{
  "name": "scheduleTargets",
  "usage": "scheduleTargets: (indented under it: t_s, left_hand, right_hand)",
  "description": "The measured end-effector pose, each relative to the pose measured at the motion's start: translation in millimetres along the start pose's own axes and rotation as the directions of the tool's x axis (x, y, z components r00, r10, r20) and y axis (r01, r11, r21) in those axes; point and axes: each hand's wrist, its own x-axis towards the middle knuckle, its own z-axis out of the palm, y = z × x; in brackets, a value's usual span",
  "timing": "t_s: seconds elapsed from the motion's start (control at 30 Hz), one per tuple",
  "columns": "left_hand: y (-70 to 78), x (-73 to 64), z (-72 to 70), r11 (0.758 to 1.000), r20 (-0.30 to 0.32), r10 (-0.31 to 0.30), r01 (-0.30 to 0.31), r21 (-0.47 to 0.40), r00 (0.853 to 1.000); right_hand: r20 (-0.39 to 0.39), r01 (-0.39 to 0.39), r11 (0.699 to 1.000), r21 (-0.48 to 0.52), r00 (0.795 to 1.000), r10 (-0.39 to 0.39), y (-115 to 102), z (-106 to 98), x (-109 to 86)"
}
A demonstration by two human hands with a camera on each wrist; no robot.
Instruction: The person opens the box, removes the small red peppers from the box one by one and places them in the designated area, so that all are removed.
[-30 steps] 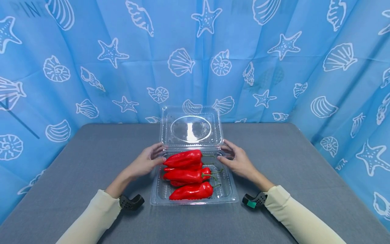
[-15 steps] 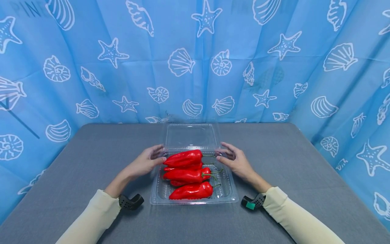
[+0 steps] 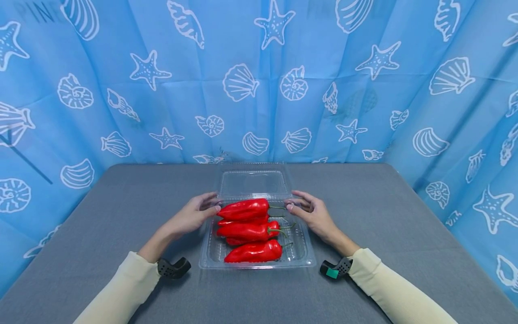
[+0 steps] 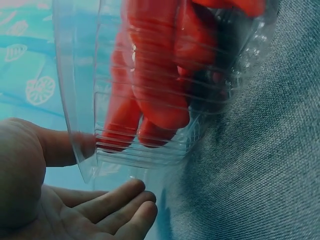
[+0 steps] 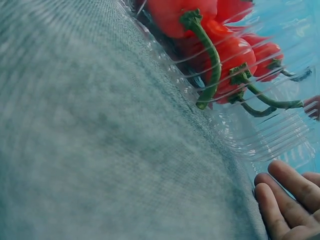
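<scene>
- Blue curtain (image 3: 263,108) printed with white seashells and starfish rises at twelve o'clock in the head view, behind a table covered in grey cloth (image 3: 137,202).
- On the cloth, straight before me, sits a clear, rectangular plastic container (image 3: 205,254), its clear lid (image 3: 255,182) laid back at twelve o'clock.
- Several long, glossy red peppers (image 3: 247,231) lie stacked inside it, tapered tips toward nine o'clock, thin green stems (image 3: 277,231) toward three.
- My left hand (image 3: 194,213) is at the container's ten o'clock corner and my right hand (image 3: 317,215) at two, each thumb over the rim; cream sleeves (image 3: 113,288) and black wrist straps (image 3: 174,268) show below.
- From the left wrist, my thumb (image 4: 62,146) reaches the rim at nine o'clock; my fingers (image 4: 120,200) stretch out at seven, spread from the thumb, below the ribbed wall with peppers behind it.
- From the right wrist, my fingers (image 5: 295,200) extend at four o'clock, straight and close together, just beside the container; curved stems show through its wall at one. Whether these fingertips touch plastic, I cannot tell.
</scene>
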Motion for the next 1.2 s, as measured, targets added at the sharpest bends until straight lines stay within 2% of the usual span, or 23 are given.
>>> scheduleTargets:
  t_s: [0.37,0.63,0.83,0.93,1.07,1.2]
  left_hand:
    - [-1.0,0.8,1.1,0.999,-0.029,0.015,-0.015,0.028,0.999]
    - [-1.0,1.5,1.5,0.998,-0.044,0.014,-0.012,0.055,0.999]
    - [4.3,-1.2,1.6,0.988,-0.087,0.014,-0.001,0.152,0.996]
    - [9.6,-3.4,1.9,0.975,-0.136,0.016,0.015,0.221,0.991]
    - [19.0,-7.6,4.2,0.955,-0.216,0.07,-0.003,0.296,0.974]
    - [30.1,-12.5,9.6,0.939,-0.236,0.172,-0.087,0.332,0.956]
  right_hand:
    - [0.02,0.013,1.0,-0.017,1.0,-0.013,0,-1,-0.5]
    - [0.001,0.019,1.0,-0.009,1.0,-0.019,-1,0,-0.5]
    - [0.001,0.02,1.0,-0.012,1.0,-0.02,0,0,-0.5]
    - [0.0,0.03,1.0,-0.009,1.0,-0.03,0,0,-0.6]
    - [-0.002,0.042,0.999,-0.003,0.999,-0.042,0,0,-1.1]
    - [-0.002,0.046,0.999,0.004,0.999,-0.046,0,1,-1.3]
